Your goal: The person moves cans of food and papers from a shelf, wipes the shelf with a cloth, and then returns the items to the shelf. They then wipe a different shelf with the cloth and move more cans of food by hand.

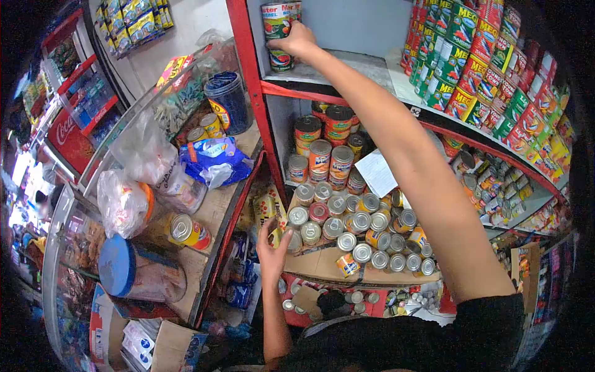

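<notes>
My right hand [296,42] reaches up to the left corner of the upper shelf, its fingers closed round a green and red can [282,31] in a short stack there. Under it stands a lower can [281,61] on the shelf board. Down by the red post, my left hand [271,248] is raised with thumb and fingers apart, nothing between them. Right beside its fingertips lie several silver-topped cans [310,232], one with a red top [319,212]. Behind these, taller stacks of orange-labelled cans [320,156] stand on the lower shelf.
A red post [248,68] divides the shelves from a glass counter with a blue-lidded jar [118,265], a yellow can [189,230] and plastic bags [127,204]. Stacked green and red cans [455,62] fill the upper shelf's right side. A white paper [375,173] lies among the lower cans.
</notes>
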A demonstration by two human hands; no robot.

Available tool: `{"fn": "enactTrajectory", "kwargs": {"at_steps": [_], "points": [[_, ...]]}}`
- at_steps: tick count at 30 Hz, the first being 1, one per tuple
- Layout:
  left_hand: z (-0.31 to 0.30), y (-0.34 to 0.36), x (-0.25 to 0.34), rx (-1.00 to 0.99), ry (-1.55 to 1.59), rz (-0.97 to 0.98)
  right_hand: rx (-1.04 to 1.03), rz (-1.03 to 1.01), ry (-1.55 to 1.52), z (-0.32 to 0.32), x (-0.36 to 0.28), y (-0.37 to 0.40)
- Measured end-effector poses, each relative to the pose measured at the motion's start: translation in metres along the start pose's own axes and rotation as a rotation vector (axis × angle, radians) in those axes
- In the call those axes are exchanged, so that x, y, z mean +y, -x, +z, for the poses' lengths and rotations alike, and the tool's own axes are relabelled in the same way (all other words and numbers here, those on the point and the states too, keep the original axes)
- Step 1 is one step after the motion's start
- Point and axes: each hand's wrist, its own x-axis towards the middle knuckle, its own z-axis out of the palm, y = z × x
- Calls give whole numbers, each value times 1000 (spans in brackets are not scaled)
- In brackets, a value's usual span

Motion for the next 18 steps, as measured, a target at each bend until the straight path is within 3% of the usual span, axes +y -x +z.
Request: {"fn": "enactTrajectory", "kwargs": {"at_steps": [5,7,11,13,15,18], "points": [[-6,-5,23,31,-46,66,82,-77,-87,-23,3,7],[-9,-9,29,44,-84,168,-8,-8,-156,-60,-14,32],[-13,-16,78,-10,-137,260,8,-166,-328,-107,-18,78],[-10,-21,103,-26,-159,281,-170,-185,-453,-128,-19,116],[-3,-21,122,-45,66,328,-293,-92,-439,-145,-24,166],[8,-15,158,-81,286,449,-397,-154,-443,-144,-9,240]]}}
